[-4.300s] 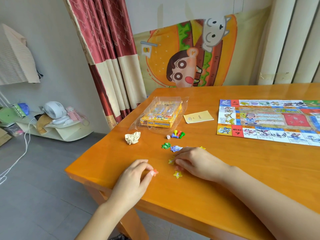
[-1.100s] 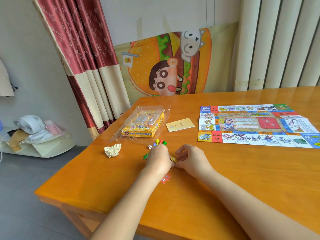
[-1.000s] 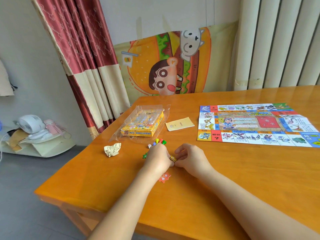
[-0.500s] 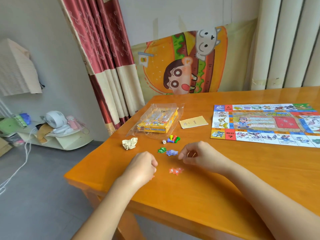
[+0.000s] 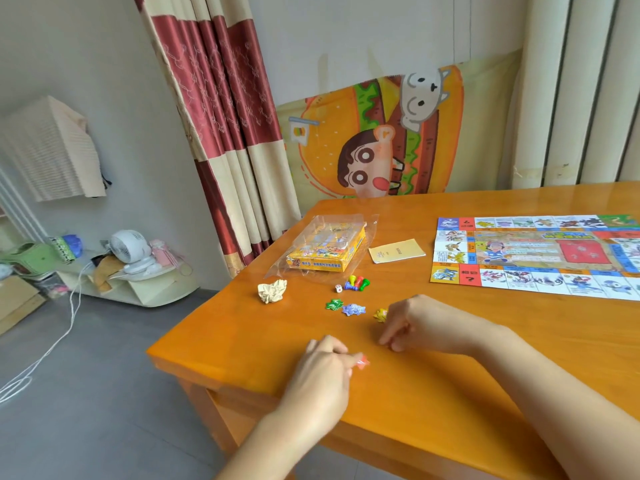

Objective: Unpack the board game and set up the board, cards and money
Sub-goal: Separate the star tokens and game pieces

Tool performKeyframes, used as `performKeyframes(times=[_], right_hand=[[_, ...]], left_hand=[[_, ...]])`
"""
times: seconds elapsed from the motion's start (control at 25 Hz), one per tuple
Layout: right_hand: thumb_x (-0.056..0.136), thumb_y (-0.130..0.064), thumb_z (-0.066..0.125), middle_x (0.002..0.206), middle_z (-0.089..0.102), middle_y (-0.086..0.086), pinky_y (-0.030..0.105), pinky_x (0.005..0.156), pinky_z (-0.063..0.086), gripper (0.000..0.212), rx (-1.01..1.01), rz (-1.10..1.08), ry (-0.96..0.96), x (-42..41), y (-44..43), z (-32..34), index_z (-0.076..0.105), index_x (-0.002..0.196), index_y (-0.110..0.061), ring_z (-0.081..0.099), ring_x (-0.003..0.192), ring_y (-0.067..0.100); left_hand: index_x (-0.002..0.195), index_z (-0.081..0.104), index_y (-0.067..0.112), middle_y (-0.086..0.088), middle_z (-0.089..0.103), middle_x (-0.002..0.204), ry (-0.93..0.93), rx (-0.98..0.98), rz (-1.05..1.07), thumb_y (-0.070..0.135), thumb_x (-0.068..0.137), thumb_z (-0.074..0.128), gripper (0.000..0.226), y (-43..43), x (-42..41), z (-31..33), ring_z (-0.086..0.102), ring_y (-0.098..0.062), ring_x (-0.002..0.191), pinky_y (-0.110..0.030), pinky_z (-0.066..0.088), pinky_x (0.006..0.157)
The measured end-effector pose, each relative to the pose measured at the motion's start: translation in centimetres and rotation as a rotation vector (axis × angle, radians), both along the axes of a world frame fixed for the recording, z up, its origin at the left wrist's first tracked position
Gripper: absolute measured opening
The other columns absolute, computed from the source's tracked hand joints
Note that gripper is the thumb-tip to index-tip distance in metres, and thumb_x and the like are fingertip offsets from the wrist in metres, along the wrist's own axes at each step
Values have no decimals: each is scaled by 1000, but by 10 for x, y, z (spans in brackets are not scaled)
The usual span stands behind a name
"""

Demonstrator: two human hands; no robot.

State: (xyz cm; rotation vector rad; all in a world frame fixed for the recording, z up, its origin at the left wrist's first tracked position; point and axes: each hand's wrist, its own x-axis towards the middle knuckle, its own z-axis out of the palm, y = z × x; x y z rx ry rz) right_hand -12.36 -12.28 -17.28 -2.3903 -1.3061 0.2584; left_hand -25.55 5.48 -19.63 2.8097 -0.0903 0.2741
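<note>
While my left hand (image 5: 323, 363) pinches a red star token (image 5: 362, 362), my right hand (image 5: 419, 323) curls beside a yellow token (image 5: 380, 314).
I cannot tell what the right grips; the board (image 5: 533, 261) lies at the table's (image 5: 242, 341) right edge, red squares marked "?".

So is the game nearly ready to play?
The board is unfolded on the table, and the pawns and die are out. The left hand pinches a red star piece, near three more stars. No cards or money show yet; the yellow box sits in its clear wrapper, so roughly halfway.
</note>
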Motion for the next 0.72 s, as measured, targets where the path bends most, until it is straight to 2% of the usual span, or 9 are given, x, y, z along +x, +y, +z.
performKeyframes(times=[0.08, 0.16, 0.32, 0.44, 0.56, 0.64, 0.72], right_hand=[[81, -14, 71, 99, 65, -8, 24, 83, 48, 24, -7, -120, 49, 13, -18, 1, 76, 96, -31, 60, 87, 4], [81, -16, 73, 98, 65, -8, 24, 84, 49, 21, 5, -235, 59, 23, -30, -1, 75, 95, -32, 60, 89, 6], [81, -16, 74, 92, 66, -12, 16, 77, 49, 18, 89, -373, 79, 31, -35, -7, 75, 94, -28, 61, 87, 4], [80, -18, 75, 87, 65, -14, 11, 69, 43, 16, 150, -448, 127, 35, -37, -10, 73, 93, -28, 60, 84, 5], [82, -11, 70, 91, 66, -7, 10, 66, 42, 26, 188, -594, 190, 43, -44, -11, 72, 107, -21, 59, 83, 7], [85, -5, 63, 106, 68, -3, 15, 75, 46, 33, 135, -614, 218, 44, -49, -6, 69, 115, -19, 60, 91, 11], [85, -10, 65, 118, 66, -2, 22, 86, 48, 38, 71, -566, 274, 41, -52, 1, 66, 121, -21, 60, 101, 12]], left_hand=[[132, 55, 29, 9, 48, 115, -2, -64, -104, 15, 99, 40, 38, -12, 7, 0, 46, -8, 107, -9, 32, 89], [128, 60, 24, 6, 53, 113, 10, -101, -179, 13, 98, 45, 35, -27, 20, 0, 52, -8, 102, -8, 34, 85], [113, 71, 13, -4, 63, 108, 2, -157, -264, 10, 92, 57, 25, -51, 50, 4, 58, -14, 98, -9, 38, 83], [105, 74, 13, -4, 66, 105, -10, -160, -276, 14, 89, 62, 20, -60, 76, 6, 59, -15, 97, -13, 38, 85], [102, 75, 14, -4, 66, 103, -33, -160, -265, 18, 88, 64, 18, -64, 98, 4, 60, -17, 94, -20, 42, 82], [103, 74, 14, -3, 65, 101, -74, -151, -242, 18, 89, 63, 18, -65, 108, 1, 60, -17, 90, -18, 39, 76], [103, 73, 15, -1, 64, 100, -127, -137, -209, 19, 90, 62, 18, -63, 114, -3, 59, -17, 87, -17, 37, 73]])
